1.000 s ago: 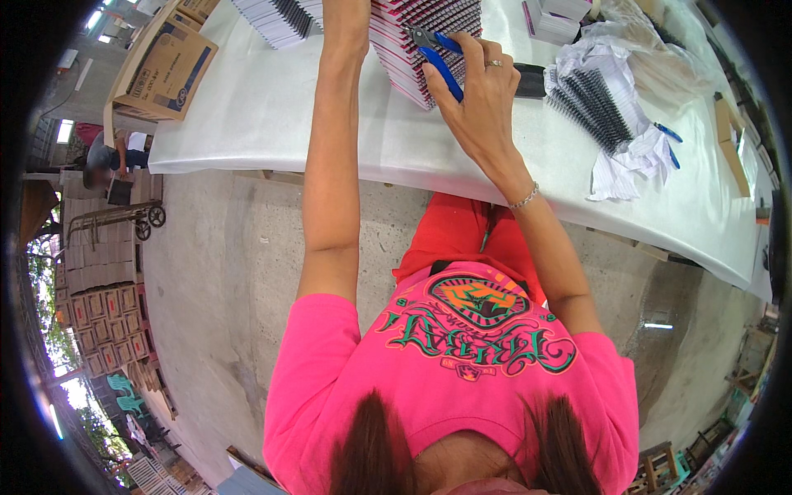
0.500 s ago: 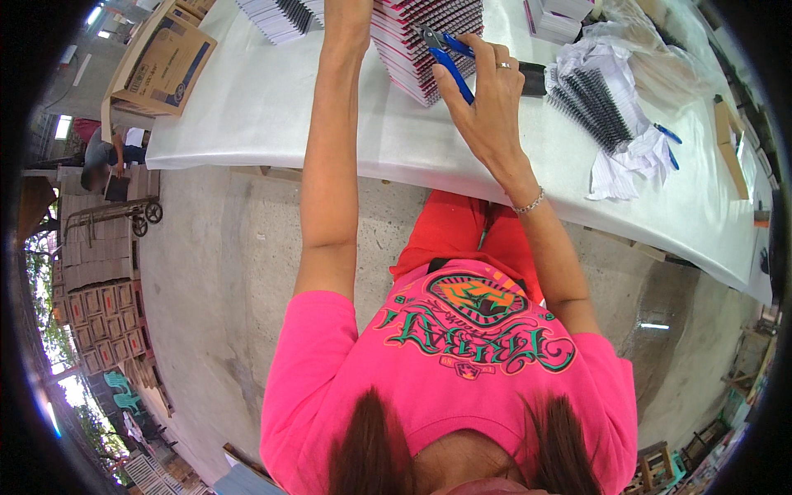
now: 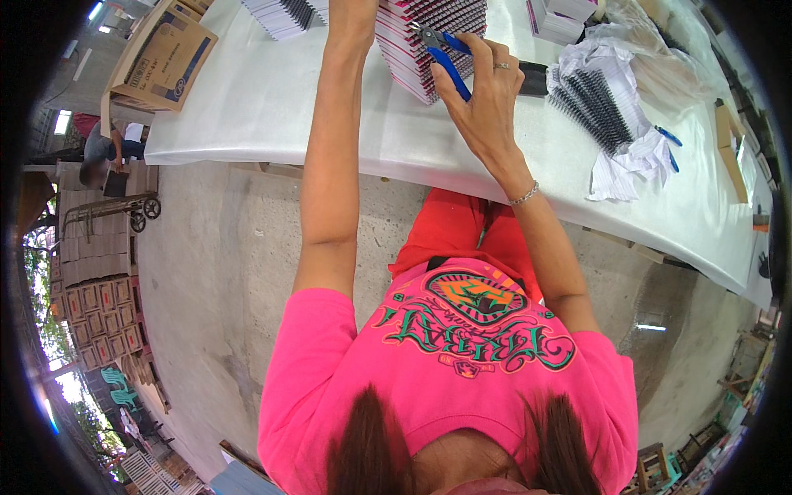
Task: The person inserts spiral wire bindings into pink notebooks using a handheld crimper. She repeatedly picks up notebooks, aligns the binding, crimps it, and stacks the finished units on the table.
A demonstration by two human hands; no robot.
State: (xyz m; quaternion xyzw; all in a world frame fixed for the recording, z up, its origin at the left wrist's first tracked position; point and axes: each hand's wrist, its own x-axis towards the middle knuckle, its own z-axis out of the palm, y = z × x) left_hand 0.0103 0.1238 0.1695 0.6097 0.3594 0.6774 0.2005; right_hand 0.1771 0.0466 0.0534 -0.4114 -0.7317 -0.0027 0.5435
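Cutters (image 3: 445,68) shifted slightly leftward; left hand (image 3: 353,12) cut off.

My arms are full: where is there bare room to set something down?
The white table is bare between the cardboard box and the left forearm, and between that forearm and the right hand, nearer than the spiral-bound stack. It is crowded around the held cutters and further right, where black coils and crumpled paper lie beside plastic.
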